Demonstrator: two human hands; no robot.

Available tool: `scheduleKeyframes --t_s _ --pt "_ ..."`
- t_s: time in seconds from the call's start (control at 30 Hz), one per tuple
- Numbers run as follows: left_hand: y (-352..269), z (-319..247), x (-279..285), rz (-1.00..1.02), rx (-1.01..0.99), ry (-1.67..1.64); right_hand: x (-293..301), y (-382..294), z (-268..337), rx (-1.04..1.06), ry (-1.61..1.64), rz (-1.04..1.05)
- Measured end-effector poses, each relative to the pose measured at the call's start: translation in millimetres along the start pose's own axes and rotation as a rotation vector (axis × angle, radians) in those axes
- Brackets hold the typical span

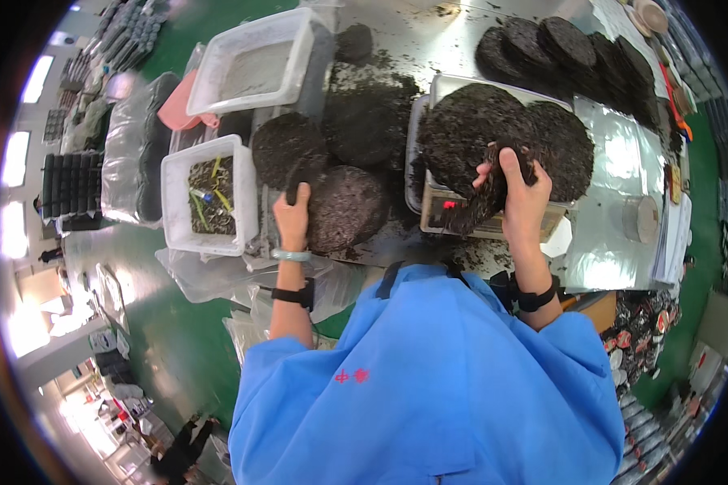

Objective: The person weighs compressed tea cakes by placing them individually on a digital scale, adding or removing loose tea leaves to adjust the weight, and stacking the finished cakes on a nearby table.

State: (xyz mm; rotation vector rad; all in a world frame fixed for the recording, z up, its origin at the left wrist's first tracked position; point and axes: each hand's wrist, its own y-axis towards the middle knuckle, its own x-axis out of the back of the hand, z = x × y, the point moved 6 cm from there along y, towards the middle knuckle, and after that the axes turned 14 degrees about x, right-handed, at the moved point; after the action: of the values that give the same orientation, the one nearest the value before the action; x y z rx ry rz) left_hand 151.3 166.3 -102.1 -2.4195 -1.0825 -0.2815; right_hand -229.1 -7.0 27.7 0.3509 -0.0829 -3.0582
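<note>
My right hand (pixel 525 191) grips a torn dark clump of dried seaweed (pixel 482 203) above a digital scale (pixel 440 209), whose red display partly shows. Large round cakes of dried seaweed (pixel 470 130) lie in a white tray (pixel 452 85) on the scale. On the left, my left hand (pixel 293 209) has its thumb and fingers closed on the edge of a dark seaweed disc (pixel 303 173). Beside that hand lies a browner round disc (pixel 347 209), with another dark disc (pixel 285 145) behind. My left fingertips are partly hidden.
A white bin with scraps (pixel 242 200) and an empty-looking white bin (pixel 197 91) stand at the left, near a pink scoop (pixel 179 106). Stacked seaweed discs (pixel 567 42) lie at the back right. Clear plastic bags (pixel 610 136) and a round clear container (pixel 640 218) are on the right.
</note>
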Motion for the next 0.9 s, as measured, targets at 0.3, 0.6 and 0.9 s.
scheduleKeyframes --t_s 0.3,0.6,0.9 --pt "-10.9 -44.6 -18.0 -0.072 -0.167 0.07 33.6 65.6 0.7 0.537 -0.928 -0.011" --pt "-59.6 -66.8 -21.0 0.115 -0.108 -0.11 -74.9 -74.2 -81.5 -0.156 -0.414 0.729" --pt "-76.2 -48.8 -16.1 0.237 0.001 -0.246 -72.3 -111.2 -74.9 -0.221 -0.418 0.753"
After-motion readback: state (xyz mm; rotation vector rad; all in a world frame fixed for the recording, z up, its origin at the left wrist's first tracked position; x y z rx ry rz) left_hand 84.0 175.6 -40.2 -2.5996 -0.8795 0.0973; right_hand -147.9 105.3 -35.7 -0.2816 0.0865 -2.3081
